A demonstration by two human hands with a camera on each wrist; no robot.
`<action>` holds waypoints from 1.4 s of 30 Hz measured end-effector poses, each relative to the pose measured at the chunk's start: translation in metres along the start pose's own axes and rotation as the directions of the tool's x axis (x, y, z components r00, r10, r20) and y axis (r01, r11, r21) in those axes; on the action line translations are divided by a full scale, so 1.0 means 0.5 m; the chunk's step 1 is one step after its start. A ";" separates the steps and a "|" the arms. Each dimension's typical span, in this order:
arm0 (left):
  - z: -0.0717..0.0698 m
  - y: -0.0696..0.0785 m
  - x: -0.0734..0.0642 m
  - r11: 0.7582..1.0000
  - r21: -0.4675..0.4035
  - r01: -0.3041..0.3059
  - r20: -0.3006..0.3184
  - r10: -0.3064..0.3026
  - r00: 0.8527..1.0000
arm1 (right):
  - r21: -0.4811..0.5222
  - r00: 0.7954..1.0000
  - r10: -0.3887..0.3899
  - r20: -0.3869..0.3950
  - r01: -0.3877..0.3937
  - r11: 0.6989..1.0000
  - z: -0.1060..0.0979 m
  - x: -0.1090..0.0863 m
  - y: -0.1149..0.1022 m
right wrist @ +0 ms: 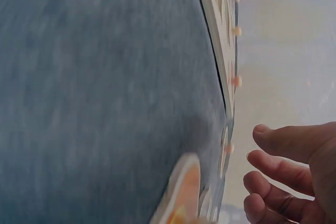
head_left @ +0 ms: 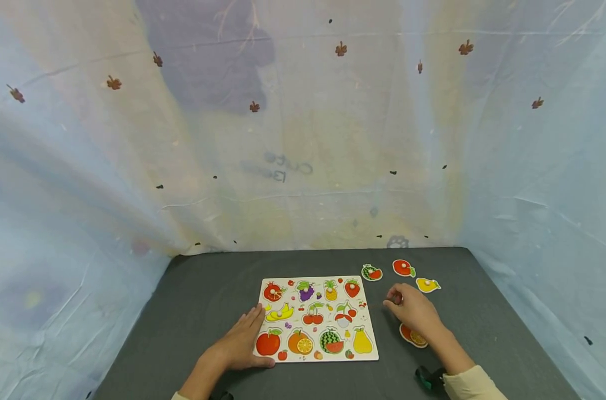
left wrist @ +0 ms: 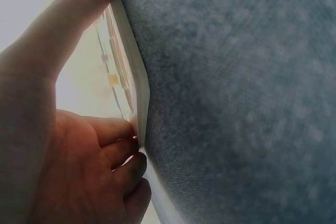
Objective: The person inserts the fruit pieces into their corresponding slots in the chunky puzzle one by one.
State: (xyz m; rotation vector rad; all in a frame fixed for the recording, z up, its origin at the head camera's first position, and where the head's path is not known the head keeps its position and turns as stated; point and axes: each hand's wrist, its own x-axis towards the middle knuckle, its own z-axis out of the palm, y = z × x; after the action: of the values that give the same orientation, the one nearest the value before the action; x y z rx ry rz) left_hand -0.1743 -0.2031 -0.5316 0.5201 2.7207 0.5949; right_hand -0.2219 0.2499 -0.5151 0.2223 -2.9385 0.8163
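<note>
A white fruit puzzle board (head_left: 291, 321) lies flat on the dark table. My left hand (head_left: 240, 339) rests at its left side, fingers extended along the left edge and thumb at the near-left corner. In the left wrist view, the fingertips (left wrist: 137, 166) meet the board's edge (left wrist: 137, 85). To the right of the board my right hand (head_left: 414, 311) hovers with loosely bent fingers. Its thumb (right wrist: 283, 139) stands apart from the fingers in the right wrist view, with nothing between them. Just below this hand is an orange piece (head_left: 411, 335), partly covered by the wrist.
Beyond the right hand lie a watermelon piece (head_left: 371, 272), a red fruit piece (head_left: 404, 268) and a yellow pear piece (head_left: 427, 285). A dark strap-like object (head_left: 429, 379) is by the right wrist. Patterned cloth (head_left: 312, 139) surrounds the table's back and sides.
</note>
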 end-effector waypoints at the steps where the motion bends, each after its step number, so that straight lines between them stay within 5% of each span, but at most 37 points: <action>1: -0.001 0.000 0.000 1.000 -0.001 -0.002 0.000 0.002 1.000 | 0.006 1.000 0.011 0.003 -0.011 1.000 -0.003 0.000 0.005; 24: -0.004 0.002 -0.003 1.000 -0.007 -0.018 0.000 0.018 1.000 | 0.011 0.997 0.079 -0.011 -0.079 0.997 -0.036 0.010 0.105; 42: -0.007 0.005 -0.004 1.000 -0.006 -0.010 0.008 0.011 1.000 | -0.006 0.995 0.096 0.030 -0.096 0.995 -0.032 0.013 0.112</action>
State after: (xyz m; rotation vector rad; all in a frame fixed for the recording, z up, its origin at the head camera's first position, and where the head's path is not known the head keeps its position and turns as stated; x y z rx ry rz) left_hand -0.1734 -0.2030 -0.5269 0.5345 2.7098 0.6018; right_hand -0.2365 0.3048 -0.5288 0.0945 -2.9992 0.8251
